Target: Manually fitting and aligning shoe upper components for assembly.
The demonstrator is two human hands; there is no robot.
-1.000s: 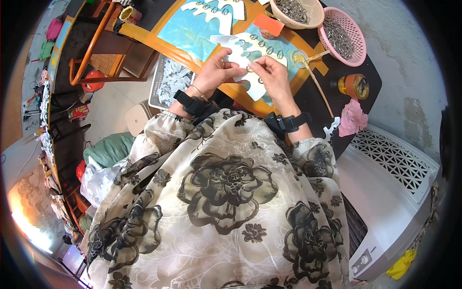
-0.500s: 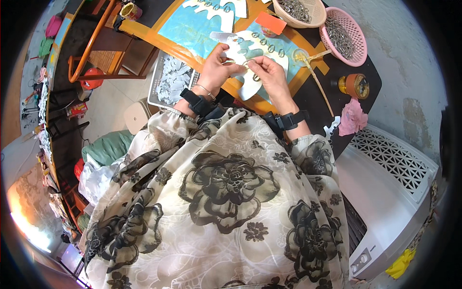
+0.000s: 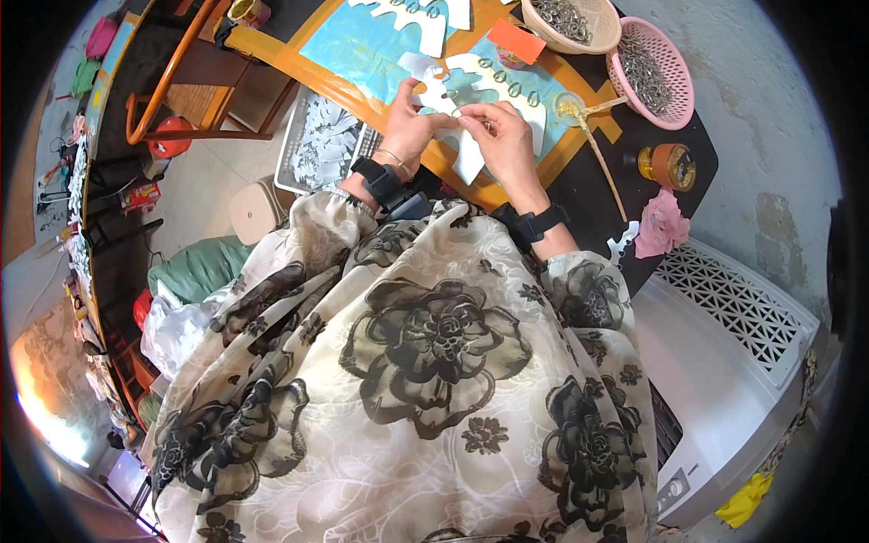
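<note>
My left hand (image 3: 409, 127) is closed on a small white cut-out piece (image 3: 429, 83), whose toothed upper part sticks out above the fingers. Pressed against the left fingertips, my right hand (image 3: 503, 143) pinches at the lower end of that piece. What sits between the right fingertips is mostly hidden; a small metal ring showed there earlier. Under both hands lies a larger white scalloped panel (image 3: 468, 160) on the blue, tape-edged board (image 3: 339, 56). Several metal rings (image 3: 515, 90) rest in a row along the panel's upper right part.
A cream basket (image 3: 593, 43) and a pink basket (image 3: 685, 107) hold metal rings at the far right. Nearby are an orange card (image 3: 516, 42), a stick (image 3: 601, 167) by a yellowish glue patch, an amber jar (image 3: 670, 168) and a pink cloth (image 3: 662, 224). White pieces fill a tray (image 3: 282, 170) at left.
My right fingertips have closed in against the left ones, and the metal ring between them has become hidden. The left hand and its white piece have shifted slightly.
</note>
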